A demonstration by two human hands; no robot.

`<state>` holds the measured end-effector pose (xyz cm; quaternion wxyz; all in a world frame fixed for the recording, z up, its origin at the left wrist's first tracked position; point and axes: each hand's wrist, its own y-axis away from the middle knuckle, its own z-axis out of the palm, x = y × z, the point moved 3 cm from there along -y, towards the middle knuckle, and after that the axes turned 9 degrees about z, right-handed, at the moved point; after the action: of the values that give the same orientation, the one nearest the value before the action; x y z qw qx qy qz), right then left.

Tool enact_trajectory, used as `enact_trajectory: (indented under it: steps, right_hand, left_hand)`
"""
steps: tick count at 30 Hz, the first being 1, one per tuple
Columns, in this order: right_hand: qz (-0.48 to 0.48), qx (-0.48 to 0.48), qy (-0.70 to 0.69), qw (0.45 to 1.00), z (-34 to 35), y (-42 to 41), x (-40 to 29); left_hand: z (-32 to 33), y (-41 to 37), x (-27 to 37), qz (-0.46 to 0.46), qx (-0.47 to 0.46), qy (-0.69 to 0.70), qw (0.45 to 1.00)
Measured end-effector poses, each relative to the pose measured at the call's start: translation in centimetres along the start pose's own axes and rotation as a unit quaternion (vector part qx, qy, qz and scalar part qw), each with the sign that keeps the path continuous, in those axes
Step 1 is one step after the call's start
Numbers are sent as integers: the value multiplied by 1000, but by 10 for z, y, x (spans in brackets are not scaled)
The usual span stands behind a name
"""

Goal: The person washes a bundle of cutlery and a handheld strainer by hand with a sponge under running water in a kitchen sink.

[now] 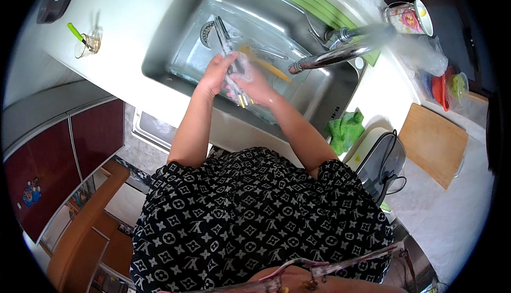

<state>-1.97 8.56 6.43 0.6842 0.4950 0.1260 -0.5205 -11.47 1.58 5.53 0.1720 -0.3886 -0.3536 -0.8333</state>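
Observation:
My left hand (216,72) grips a soapy bundle of metal utensils (222,31), likely chopsticks, above the sink. My right hand (255,83) is closed round the lower part of the same foamy bundle, whose gold-coloured ends poke out below it. Under my hands, a clear rectangular basin (187,49) sits in the stainless steel sink (159,55). In the basin lie a perforated metal ladle (205,34), a yellow utensil (272,70) and a thin metal utensil (273,53). Foam and my fingers hide part of the bundle.
The chrome faucet (331,57) reaches over the sink's right side. A glass (91,46) holding a green-handled tool stands on the left counter. To the right are a green cloth (346,133), an appliance with a black cord (377,157) and a wooden cutting board (433,143).

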Motion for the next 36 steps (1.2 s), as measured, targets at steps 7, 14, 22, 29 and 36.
enact_trajectory:
  steps: [7, 14, 22, 29, 36]
  right_hand:
    - [48, 29, -25, 998, 11, 9, 1]
    - [19, 69, 36, 997, -7, 2, 20]
    - [-275, 98, 335, 896, -14, 5, 11]
    - [-64, 70, -247, 964, -47, 1, -28]
    - [10, 252, -69, 965, -50, -28, -30]
  left_hand:
    - [6, -7, 2, 29, 78, 67, 994]
    - [-29, -21, -8, 90, 272, 112, 952]
    - [7, 2, -4, 39, 196, 143, 969]
    - [18, 7, -11, -78, 70, 61, 993]
    - [44, 22, -41, -99, -69, -89, 989]
